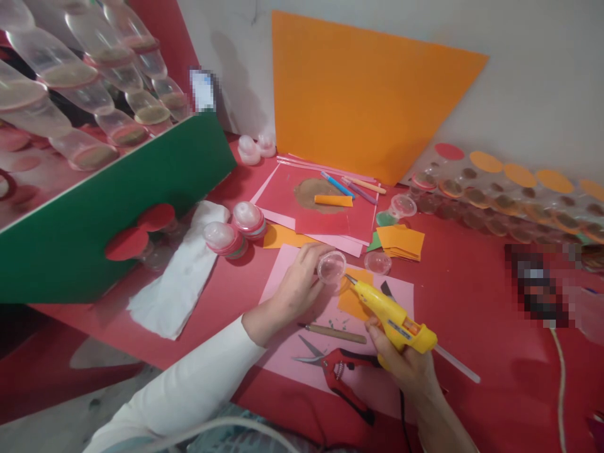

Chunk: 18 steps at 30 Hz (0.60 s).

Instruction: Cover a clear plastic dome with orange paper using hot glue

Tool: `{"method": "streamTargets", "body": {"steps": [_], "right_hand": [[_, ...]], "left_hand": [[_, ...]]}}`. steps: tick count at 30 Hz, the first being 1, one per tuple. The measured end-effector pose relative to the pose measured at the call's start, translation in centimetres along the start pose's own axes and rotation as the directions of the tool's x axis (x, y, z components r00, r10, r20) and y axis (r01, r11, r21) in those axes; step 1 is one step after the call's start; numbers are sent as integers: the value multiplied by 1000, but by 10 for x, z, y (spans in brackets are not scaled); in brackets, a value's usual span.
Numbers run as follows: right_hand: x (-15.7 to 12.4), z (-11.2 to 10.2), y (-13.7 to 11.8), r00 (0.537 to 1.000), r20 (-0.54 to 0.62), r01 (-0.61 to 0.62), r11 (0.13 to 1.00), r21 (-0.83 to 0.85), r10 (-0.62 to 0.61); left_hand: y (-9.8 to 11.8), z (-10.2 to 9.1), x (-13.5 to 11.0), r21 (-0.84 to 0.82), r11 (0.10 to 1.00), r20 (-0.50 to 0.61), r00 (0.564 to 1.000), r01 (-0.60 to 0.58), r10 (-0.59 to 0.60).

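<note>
My left hand point(302, 277) holds a small clear plastic cup point(332, 267) by its side, its round rim facing me. In my right hand point(401, 358) is a yellow hot glue gun point(396, 318), its metal nozzle close to the cup's rim; whether they touch I cannot tell. A glue stick point(457, 363) juts from the gun's back. Below lie an orange paper square point(353, 302), a wooden-handled tool point(337, 333) and red-handled pruning shears point(337, 371), all on a pink sheet point(292, 355).
A clear lid point(378, 263) and orange paper squares point(401, 242) lie beyond my hands. Markers point(337, 185) rest on red sheets point(325, 220). Lidded cups point(225, 239) and a white cloth point(182, 283) are at left, beside a green-sided box point(117, 207). A cable point(561, 377) runs at right.
</note>
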State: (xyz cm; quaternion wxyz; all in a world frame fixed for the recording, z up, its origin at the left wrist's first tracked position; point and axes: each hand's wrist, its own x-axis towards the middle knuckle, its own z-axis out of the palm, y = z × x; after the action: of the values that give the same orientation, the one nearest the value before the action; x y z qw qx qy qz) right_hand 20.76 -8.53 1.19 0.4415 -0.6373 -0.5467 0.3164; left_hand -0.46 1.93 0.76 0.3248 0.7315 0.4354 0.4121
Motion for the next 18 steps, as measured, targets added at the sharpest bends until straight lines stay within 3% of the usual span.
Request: {"method": "streamTargets", "body": {"steps": [11,18], "right_hand": [[2,1,2,999,4,36,995,92,-36],[3,2,0,998,33,43,997,71,-46]], "left_hand": [[0,2,-2,-5,996,7,996,-88,88],[6,5,-2,-139,989,-13,998,56,-58]]}}
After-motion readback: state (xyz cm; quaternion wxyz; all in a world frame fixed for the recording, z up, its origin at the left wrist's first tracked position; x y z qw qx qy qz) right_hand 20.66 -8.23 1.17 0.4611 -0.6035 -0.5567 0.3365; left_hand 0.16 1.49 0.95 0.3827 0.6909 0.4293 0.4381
